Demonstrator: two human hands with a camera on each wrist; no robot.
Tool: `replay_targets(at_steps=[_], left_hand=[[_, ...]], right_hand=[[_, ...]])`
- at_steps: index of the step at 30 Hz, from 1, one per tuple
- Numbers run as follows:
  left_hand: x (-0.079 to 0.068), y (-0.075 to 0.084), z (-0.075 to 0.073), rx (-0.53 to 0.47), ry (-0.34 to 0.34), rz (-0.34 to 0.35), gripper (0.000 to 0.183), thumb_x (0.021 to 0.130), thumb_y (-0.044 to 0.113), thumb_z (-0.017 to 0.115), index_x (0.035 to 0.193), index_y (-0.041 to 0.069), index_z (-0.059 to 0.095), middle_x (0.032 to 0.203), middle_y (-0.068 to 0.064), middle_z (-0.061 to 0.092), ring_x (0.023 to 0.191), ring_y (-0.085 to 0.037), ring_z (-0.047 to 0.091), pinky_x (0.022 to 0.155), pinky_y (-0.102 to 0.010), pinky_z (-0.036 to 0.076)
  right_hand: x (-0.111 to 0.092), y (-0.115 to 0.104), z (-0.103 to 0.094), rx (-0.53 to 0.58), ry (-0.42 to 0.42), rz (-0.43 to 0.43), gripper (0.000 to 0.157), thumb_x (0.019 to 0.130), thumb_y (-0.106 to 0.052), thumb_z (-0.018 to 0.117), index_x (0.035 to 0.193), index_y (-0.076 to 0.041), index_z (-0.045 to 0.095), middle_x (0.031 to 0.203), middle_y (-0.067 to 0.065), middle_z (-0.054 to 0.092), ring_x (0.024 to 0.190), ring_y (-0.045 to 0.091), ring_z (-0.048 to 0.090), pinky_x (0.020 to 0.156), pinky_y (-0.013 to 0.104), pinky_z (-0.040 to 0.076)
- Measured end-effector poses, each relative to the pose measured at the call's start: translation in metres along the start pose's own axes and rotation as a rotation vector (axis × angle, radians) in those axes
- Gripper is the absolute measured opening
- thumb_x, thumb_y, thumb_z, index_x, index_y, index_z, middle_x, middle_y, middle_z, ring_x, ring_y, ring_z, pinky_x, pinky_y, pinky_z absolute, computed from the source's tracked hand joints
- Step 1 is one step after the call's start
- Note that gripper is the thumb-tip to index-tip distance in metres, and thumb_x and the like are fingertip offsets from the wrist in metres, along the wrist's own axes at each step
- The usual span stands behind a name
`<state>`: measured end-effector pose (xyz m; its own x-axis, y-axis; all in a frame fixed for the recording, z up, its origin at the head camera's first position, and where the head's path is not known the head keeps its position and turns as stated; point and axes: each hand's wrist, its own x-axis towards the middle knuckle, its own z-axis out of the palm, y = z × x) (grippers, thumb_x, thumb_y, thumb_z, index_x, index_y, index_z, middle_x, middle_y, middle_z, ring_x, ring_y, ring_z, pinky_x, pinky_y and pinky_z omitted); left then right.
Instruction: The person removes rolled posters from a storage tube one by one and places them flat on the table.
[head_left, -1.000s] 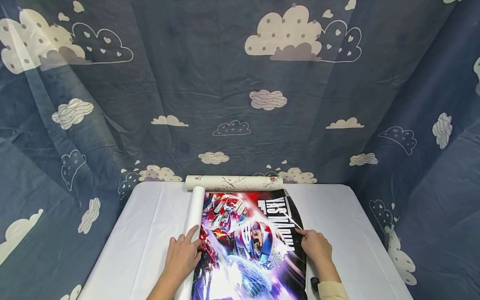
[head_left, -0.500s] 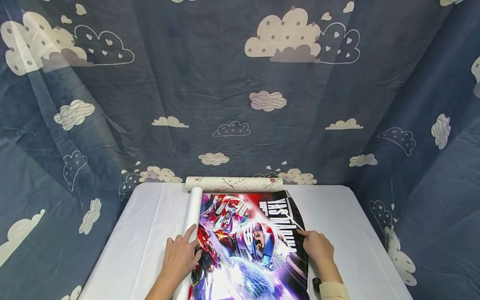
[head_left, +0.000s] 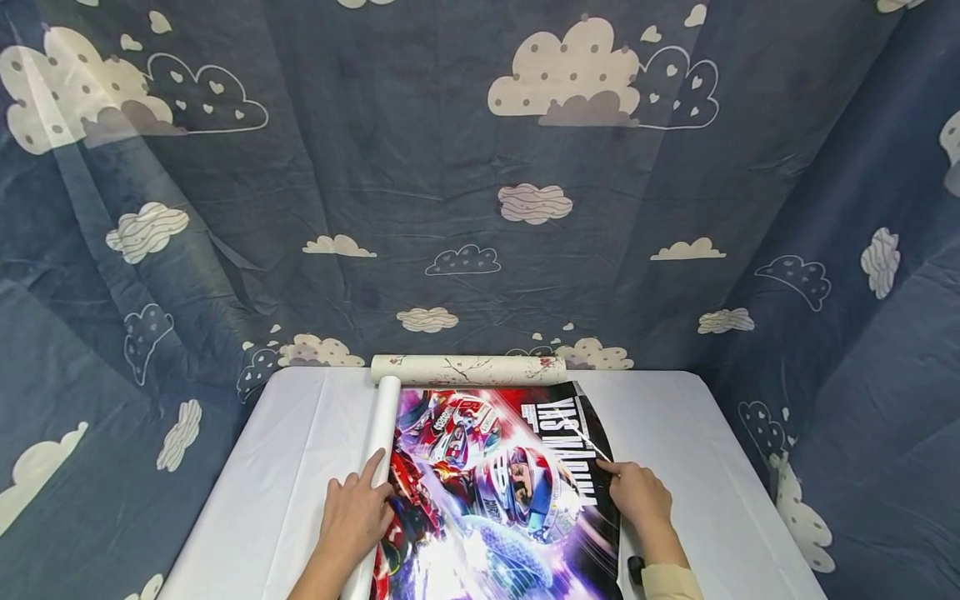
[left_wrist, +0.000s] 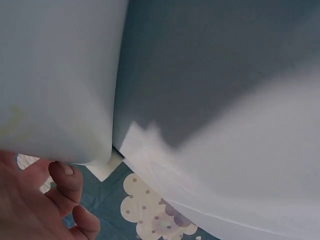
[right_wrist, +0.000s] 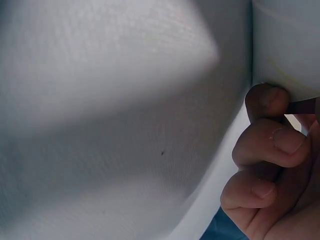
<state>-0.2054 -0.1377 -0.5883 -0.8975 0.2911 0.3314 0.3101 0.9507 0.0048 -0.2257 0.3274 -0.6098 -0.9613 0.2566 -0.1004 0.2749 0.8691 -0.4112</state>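
Observation:
A glossy racing poster (head_left: 517,500) with a helmeted driver lies partly unrolled across the table. Along its left side runs the rolled-up part, a white roll (head_left: 384,425). My left hand (head_left: 352,517) holds this roll, index finger extended along it and thumb towards the printed side. The left wrist view shows curled fingertips (left_wrist: 67,172) at the roll's underside. At the poster's right edge, my right hand (head_left: 641,500) pinches the border; its fingers (right_wrist: 267,142) are curled beside the white paper back in the right wrist view. A thin pale line crosses the poster near that hand.
A cream roll with a red-blossom branch pattern (head_left: 468,369) lies across the back edge of the white-covered table (head_left: 300,450). Dark blue cloth (head_left: 450,167) with cloud prints hangs behind and on both sides. A small dark object (head_left: 636,571) sits at the right wrist.
My left hand and the white roll have shifted slightly left, and more of the poster's left side shows. My right hand has moved a little to the right with the poster edge.

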Motion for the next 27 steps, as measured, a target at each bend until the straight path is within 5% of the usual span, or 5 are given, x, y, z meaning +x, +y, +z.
replay_targets(at_steps=[7,13,20,27], left_hand=[[0.000,-0.002,0.000,0.007,-0.056,-0.029,0.025,0.078,0.042,0.089,0.090,0.026,0.075,0.155,-0.012,0.058,0.071,-0.021,0.056,0.063,-0.036,0.033],[0.000,-0.005,0.000,0.053,-0.054,-0.002,0.027,0.074,0.032,0.089,0.099,0.027,0.081,0.155,-0.012,0.058,0.066,-0.018,0.052,0.061,-0.035,0.032],[-0.001,-0.006,-0.003,0.030,-0.009,0.006,0.018,0.074,0.026,0.085,0.092,0.029,0.083,0.158,-0.006,0.057,0.066,-0.017,0.050,0.062,-0.033,0.030],[0.000,-0.008,-0.005,0.026,-0.049,-0.018,0.018,0.080,0.034,0.087,0.093,0.024,0.078,0.157,-0.010,0.057,0.070,-0.020,0.055,0.062,-0.035,0.034]], right_hand=[[-0.002,0.002,-0.004,-0.001,0.005,-0.003,0.049,0.092,-0.004,0.052,0.130,-0.021,0.077,0.110,0.031,0.074,0.063,0.025,0.045,0.052,0.037,0.034],[-0.002,0.005,-0.006,0.006,0.002,-0.010,0.049,0.092,-0.005,0.051,0.131,-0.022,0.077,0.111,0.032,0.074,0.064,0.026,0.047,0.052,0.037,0.035],[0.002,0.011,-0.006,0.006,-0.002,0.002,0.049,0.092,-0.006,0.051,0.131,-0.021,0.077,0.102,0.030,0.074,0.062,0.025,0.045,0.052,0.037,0.034],[0.003,0.013,-0.006,0.000,-0.018,0.016,0.048,0.093,-0.005,0.053,0.132,-0.020,0.076,0.103,0.028,0.074,0.061,0.024,0.043,0.053,0.037,0.033]])
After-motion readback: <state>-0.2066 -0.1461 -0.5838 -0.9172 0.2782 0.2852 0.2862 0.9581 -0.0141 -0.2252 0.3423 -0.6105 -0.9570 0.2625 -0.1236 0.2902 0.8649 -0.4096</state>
